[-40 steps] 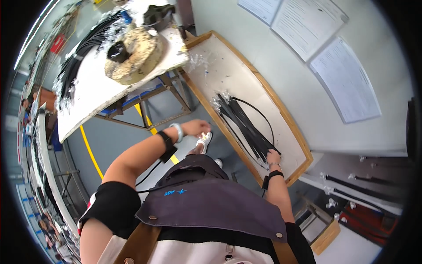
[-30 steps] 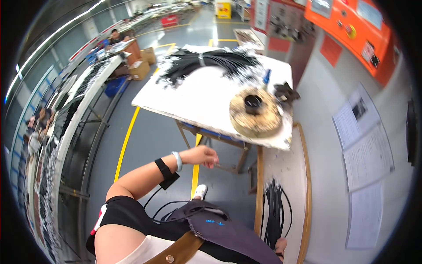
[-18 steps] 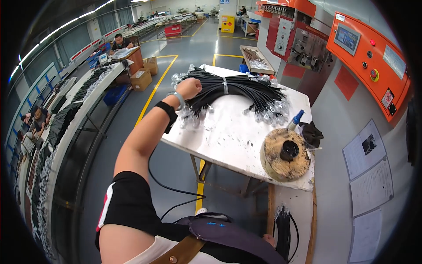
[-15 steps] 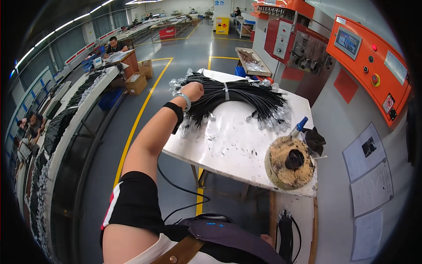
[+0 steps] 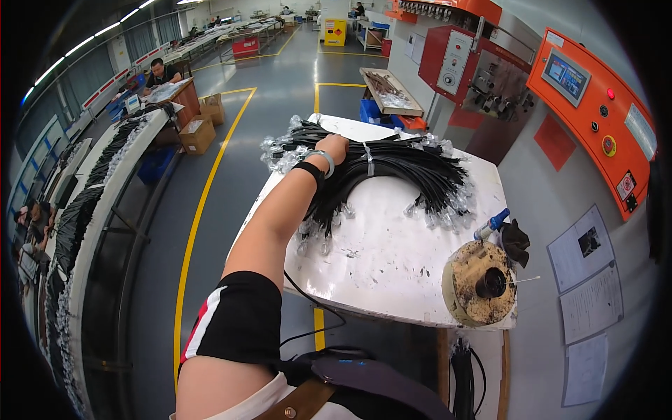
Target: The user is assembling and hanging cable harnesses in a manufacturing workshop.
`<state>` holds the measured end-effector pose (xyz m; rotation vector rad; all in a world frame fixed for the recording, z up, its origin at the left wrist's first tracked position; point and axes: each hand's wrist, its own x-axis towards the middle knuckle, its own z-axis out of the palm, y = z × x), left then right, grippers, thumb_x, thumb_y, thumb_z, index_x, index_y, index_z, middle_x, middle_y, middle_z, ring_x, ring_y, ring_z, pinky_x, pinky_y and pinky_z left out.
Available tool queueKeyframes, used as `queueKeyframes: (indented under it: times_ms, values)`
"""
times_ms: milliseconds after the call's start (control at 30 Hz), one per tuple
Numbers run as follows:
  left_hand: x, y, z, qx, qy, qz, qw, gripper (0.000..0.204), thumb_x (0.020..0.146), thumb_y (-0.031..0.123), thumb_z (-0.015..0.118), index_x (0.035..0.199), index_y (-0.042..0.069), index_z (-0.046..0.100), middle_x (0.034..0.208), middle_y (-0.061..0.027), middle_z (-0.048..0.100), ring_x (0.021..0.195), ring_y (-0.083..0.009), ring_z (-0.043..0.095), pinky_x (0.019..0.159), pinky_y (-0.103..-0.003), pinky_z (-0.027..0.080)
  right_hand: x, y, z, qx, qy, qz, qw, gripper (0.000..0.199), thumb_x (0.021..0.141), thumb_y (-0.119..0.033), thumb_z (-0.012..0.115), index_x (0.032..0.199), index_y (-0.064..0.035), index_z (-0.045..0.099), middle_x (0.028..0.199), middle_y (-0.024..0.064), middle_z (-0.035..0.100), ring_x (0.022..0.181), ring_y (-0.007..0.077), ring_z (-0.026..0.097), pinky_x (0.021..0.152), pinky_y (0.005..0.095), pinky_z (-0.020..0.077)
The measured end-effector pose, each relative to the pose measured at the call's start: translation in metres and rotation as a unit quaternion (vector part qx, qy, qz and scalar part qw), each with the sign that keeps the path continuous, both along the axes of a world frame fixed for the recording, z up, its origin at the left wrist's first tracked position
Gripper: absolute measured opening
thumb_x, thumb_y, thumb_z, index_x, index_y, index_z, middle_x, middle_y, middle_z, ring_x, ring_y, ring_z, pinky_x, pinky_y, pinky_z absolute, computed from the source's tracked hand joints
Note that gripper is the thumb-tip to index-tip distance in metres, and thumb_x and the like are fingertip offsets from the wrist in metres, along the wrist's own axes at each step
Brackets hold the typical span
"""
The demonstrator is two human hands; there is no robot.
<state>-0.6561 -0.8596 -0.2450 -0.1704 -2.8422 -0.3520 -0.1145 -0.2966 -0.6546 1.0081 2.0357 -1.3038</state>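
White table (image 5: 378, 259) | left hand (image 5: 335, 148) outstretched, curled over black cables (image 5: 414, 166) | grip unclear

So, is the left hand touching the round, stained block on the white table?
No, the left hand is at the bundle of black cables, well away from the round, stained block.

Black cable bundle (image 5: 393, 158) | tied near middle (clear plastic on the ends) | arched | lying on white table (image 5: 374, 255)
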Motion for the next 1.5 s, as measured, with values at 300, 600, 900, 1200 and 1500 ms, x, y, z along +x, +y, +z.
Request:
queueKeyframes:
  times_ms: [300,600,900,1200,1500]
  values:
    - [-0.002,0.011,0.016,0.012,-0.065,0.015,0.998,0.019,0.08,0.012,0.051,0.092,0.011,0.065,0.099,-0.0115,0.064,0.097,-0.0284,0.059,0.082,-0.037,0.048,0.002,0.002,-0.003,0.044,-0.051,0.016,0.998,0.022,0.075,-0.009,0.055,0.092,0.0038,0.062,0.073,0.0097,0.064,0.068,0.0145,0.062,0.062,0.0267,0.0491]
    - [-0.042,-0.003,0.001,0.013,-0.064,0.026,0.998,0.023,0.081,0.013,0.052,0.099,0.013,0.065,0.106,-0.0119,0.062,0.098,-0.0295,0.058,0.083,-0.038,0.046,-0.012,-0.021,0.025,0.085,-0.029,0.022,0.996,0.021,0.074,-0.014,0.059,0.087,0.0004,0.065,0.069,0.0084,0.065,0.068,0.015,0.063,0.063,0.0273,0.0491]
    - [-0.06,0.006,0.004,-0.019,-0.096,-0.015,0.995,0.025,0.082,0.026,0.058,0.101,0.013,0.066,0.118,-0.012,0.055,0.115,-0.0337,0.046,0.092,-0.041,0.042,-0.012,-0.034,0.018,0.141,0.03,0.069,0.987,0.019,0.074,-0.015,0.058,0.085,-0.0012,0.066,0.07,0.0083,0.065,0.067,0.0157,0.063,0.063,0.0278,0.0492]
    - [-0.05,0.001,0.004,-0.031,-0.044,-0.062,0.997,0.018,0.082,0.022,0.055,0.095,0.011,0.061,0.094,-0.0135,0.064,0.092,-0.0306,0.06,0.079,-0.04,0.048,0.004,-0.033,0.011,0.198,0.073,0.141,0.967,0.017,0.073,-0.015,0.058,0.082,-0.0028,0.067,0.071,0.0083,0.066,0.066,0.0164,0.063,0.063,0.0283,0.0493]
    - [0.016,-0.05,0.036,-0.182,0.13,-0.086,0.971,0.03,0.083,0.006,0.045,0.11,0.016,0.053,0.09,-0.0112,0.058,0.085,-0.0278,0.061,0.068,-0.038,0.05,-0.006,-0.032,0.031,0.111,-0.016,0.122,0.986,0.016,0.075,-0.016,0.055,0.072,-0.0074,0.068,0.071,0.0077,0.066,0.065,0.0203,0.063,0.062,0.0307,0.0488]
